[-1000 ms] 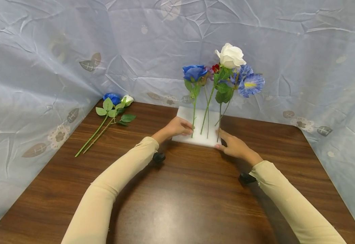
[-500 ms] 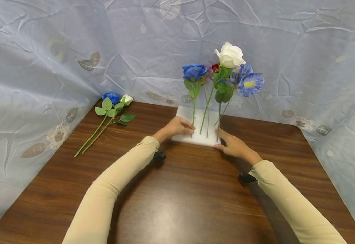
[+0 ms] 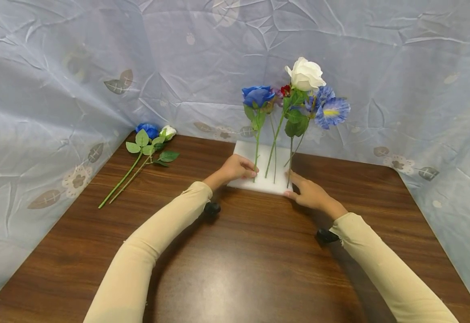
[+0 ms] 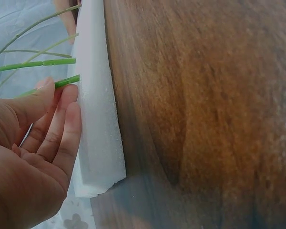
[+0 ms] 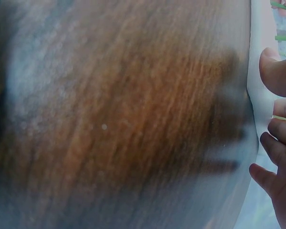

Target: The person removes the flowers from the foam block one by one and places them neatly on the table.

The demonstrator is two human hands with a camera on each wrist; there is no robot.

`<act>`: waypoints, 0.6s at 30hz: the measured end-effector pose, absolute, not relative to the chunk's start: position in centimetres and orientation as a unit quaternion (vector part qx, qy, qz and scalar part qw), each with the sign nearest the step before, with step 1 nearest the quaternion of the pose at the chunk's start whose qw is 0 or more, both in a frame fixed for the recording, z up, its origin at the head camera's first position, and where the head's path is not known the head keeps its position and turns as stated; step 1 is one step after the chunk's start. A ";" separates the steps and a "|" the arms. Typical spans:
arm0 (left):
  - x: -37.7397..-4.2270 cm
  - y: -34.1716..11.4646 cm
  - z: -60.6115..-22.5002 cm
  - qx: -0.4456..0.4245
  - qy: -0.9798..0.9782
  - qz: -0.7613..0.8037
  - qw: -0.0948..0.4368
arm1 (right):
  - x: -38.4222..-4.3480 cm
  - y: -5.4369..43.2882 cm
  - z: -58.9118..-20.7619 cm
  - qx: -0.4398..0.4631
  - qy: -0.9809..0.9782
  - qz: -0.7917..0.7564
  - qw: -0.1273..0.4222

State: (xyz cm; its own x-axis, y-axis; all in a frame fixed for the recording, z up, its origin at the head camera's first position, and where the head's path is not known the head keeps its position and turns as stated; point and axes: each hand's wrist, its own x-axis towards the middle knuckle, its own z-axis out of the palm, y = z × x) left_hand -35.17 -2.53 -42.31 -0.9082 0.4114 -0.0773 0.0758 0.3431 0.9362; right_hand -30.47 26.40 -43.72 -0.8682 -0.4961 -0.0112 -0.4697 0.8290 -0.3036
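A white foam block (image 3: 240, 184) lies on the table with several artificial flowers standing in it. My left hand (image 3: 236, 168) pinches the lower green stem (image 4: 68, 81) of a blue rose (image 3: 257, 96) between thumb and fingers, close above the foam. At the block's right front corner rests my right hand (image 3: 311, 194), thumb at the front and fingers along the side. Its fingers (image 5: 275, 148) are spread and fairly straight in the right wrist view. A white rose (image 3: 305, 74), a blue-purple iris (image 3: 331, 111) and a small red flower (image 3: 285, 90) rise from the block.
To the left on the brown wooden table (image 3: 218, 251) lie another blue rose (image 3: 147, 130) and a smaller white rose (image 3: 168, 132), stems pointing toward the front left. A pale patterned cloth (image 3: 202, 58) hangs close behind the table and along its sides.
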 end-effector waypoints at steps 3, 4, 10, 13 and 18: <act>-35.1 -2.4 -42.3 0.151 0.806 0.553 0.149 | -30.4 26.4 -43.7 -0.251 0.956 -0.145 0.047; -35.1 -2.4 -42.3 0.152 0.806 0.553 0.147 | -30.4 26.4 -43.7 -0.251 0.956 -0.144 0.047; -35.3 -2.3 -42.4 0.157 0.810 0.550 0.131 | -30.4 26.4 -43.8 -0.249 0.956 -0.146 0.050; -35.4 -2.3 -42.5 0.165 0.815 0.543 0.120 | -30.5 26.4 -43.8 -0.248 0.956 -0.145 0.051; -35.4 -2.2 -42.6 0.171 0.821 0.534 0.105 | -30.5 26.4 -43.8 -0.249 0.956 -0.144 0.050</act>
